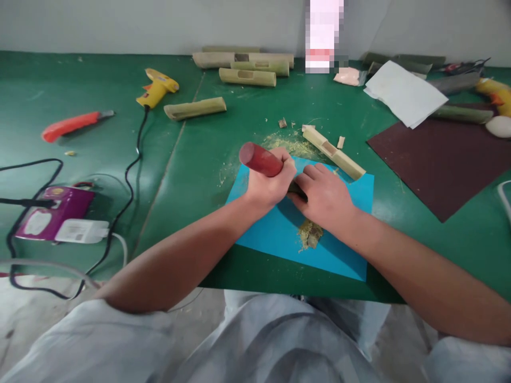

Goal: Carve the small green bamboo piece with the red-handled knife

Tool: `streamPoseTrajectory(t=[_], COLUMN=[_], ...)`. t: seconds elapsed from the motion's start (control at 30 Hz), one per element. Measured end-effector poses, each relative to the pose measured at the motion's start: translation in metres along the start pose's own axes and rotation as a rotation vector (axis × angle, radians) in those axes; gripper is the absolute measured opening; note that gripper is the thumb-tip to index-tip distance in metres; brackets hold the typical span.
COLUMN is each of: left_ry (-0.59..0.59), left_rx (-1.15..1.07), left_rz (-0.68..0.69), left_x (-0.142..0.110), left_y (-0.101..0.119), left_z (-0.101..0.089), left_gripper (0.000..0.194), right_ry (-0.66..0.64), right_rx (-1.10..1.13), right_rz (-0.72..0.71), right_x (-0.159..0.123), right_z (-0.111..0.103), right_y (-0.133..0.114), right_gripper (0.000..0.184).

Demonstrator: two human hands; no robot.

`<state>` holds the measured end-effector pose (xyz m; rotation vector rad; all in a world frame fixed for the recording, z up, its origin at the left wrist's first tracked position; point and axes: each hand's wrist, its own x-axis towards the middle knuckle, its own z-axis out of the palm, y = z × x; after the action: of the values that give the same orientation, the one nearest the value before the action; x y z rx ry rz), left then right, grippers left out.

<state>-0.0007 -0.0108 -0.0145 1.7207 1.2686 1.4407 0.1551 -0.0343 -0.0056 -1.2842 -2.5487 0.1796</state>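
Observation:
My left hand (271, 183) is closed around a tool with a thick, round red handle (261, 158); the tool's working end is hidden. Close beside it, my right hand (325, 197) is closed on a dark bamboo piece (297, 190), mostly covered by my fingers. Both hands are over a blue sheet (271, 234). Shavings and a small chip (310, 235) lie on the sheet below my right hand. Just beyond that hand, a notched bamboo tube (333, 151) rests partly on the sheet's far edge.
A yellow glue gun (157, 88), a red utility knife (75, 125) and a purple power strip (56, 213) with cords are at left. Several bamboo pieces (247, 77) lie at the back. A dark brown sheet (435, 159) and white paper (405, 93) are at right.

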Motion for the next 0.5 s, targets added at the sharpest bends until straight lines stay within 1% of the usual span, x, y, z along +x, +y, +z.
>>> streamPoseTrajectory(t=[0.13,0.3,0.4,0.5], left_ry=[-0.004,-0.034,-0.052,-0.079], left_rx=[0.029,0.064,0.074,0.062], left_rz=[-0.006,-0.024,-0.046,-0.043], left_x=[-0.0011,-0.0001,0.0001,-0.0006], left_y=[-0.0018,-0.0048,-0.0020,0.0051], left_z=[-0.0033,-0.0057,-0.0059,-0.0062], left_gripper=[0.024,0.022,0.024,0.029], right_ry=[-0.021,-0.058,-0.087,-0.099], right_rx=[-0.012,-0.022,-0.038,-0.050], right_rz=[0.002,0.026,0.032,0.022], right_x=[-0.0006,0.0012,0.0023,0.0017], right_z=[0.0002,-0.0041,-0.0055,-0.0047], right_y=[-0.0026,-0.0027,-0.0032,-0.0063], right_gripper=[0.020,0.023,0.026,0.026])
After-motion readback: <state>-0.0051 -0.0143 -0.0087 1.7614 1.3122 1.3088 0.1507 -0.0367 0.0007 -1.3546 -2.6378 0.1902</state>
